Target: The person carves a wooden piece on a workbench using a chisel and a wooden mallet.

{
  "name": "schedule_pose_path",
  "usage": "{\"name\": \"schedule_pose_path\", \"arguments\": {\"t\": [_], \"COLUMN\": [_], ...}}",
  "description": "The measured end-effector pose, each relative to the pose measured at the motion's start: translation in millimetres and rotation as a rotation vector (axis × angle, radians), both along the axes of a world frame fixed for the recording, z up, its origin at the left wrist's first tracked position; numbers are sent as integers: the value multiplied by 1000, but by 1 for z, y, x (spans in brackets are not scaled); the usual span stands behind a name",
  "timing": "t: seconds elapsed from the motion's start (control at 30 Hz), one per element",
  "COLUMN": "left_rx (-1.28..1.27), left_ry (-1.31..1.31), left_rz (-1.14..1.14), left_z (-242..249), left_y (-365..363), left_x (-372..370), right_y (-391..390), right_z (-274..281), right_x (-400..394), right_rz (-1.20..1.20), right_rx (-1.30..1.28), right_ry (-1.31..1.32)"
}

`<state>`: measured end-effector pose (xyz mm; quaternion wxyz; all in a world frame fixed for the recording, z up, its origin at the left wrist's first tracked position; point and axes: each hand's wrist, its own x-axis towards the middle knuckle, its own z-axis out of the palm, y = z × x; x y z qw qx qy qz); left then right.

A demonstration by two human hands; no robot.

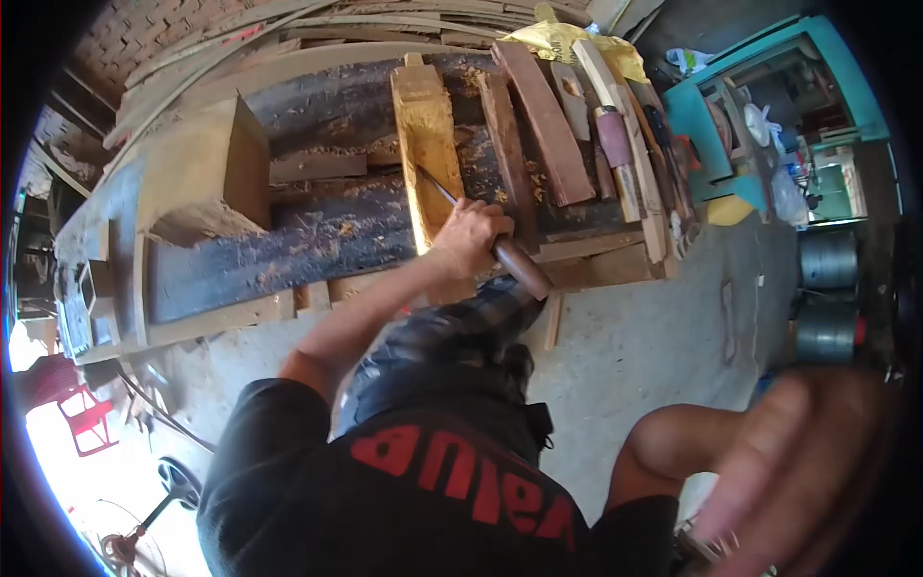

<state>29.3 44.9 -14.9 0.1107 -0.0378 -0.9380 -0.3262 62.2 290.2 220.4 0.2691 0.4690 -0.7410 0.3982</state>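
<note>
My left hand (468, 237) is wrapped round a chisel (523, 267), whose dark wooden handle sticks out below the fist toward my body. Its thin blade points up and left, with the tip at the yellowish wooden piece (424, 120) that lies lengthwise away from me on the dark workbench (317, 231). At the lower right, close to the camera, my right hand (793, 471) is raised and smeared by motion. Whether it holds anything cannot be made out.
A large wood block (207, 173) stands on the bench's left part. Reddish wooden bars (548, 125) and a tool with a purple band (611, 139) lie to the right. Wood shavings are scattered about. Beyond are a teal cabinet (707, 135) and metal cans (828, 260).
</note>
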Motion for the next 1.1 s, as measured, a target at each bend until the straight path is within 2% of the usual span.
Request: {"name": "schedule_pose_path", "arguments": {"t": [0.17,0.4,0.53,0.73,1.1], "left_rx": [-12,6,-54,-14,-18], "left_ry": [79,85,46,85,120], "left_rz": [40,46,51,45,84], "left_z": [-8,-7,-7,-10,-3], "left_y": [3,4,4,5,8], "left_x": [-2,-1,-2,-2,-5], "right_y": [2,10,17,27,17], "right_z": [50,70,70,62,35], "right_x": [34,56,55,59,29], "right_rz": [186,223,214,181,134], "right_rx": [-137,-287,-359,-421,-391], "right_ry": [511,870,937,997,869]}}
